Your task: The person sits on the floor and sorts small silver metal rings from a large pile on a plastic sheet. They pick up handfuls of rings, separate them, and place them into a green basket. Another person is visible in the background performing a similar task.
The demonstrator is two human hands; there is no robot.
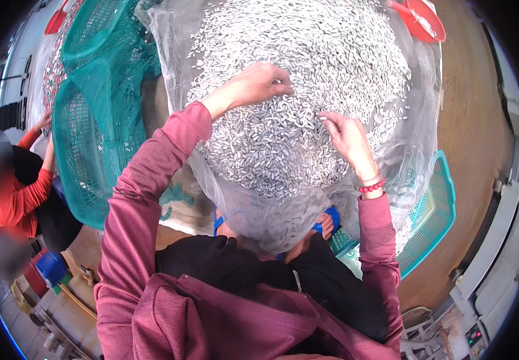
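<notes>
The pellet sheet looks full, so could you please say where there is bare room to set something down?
The widest bare patch is brown floor on the right, between the sheet and grey equipment. A narrow strip shows between the sheet and the left green baskets. The sheet is crowded: pellets spread beneath the left hand and right hand.

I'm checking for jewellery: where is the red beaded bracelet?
Right of centre in the head view, the red bracelet is worn between the right hand and maroon sleeve.
</notes>
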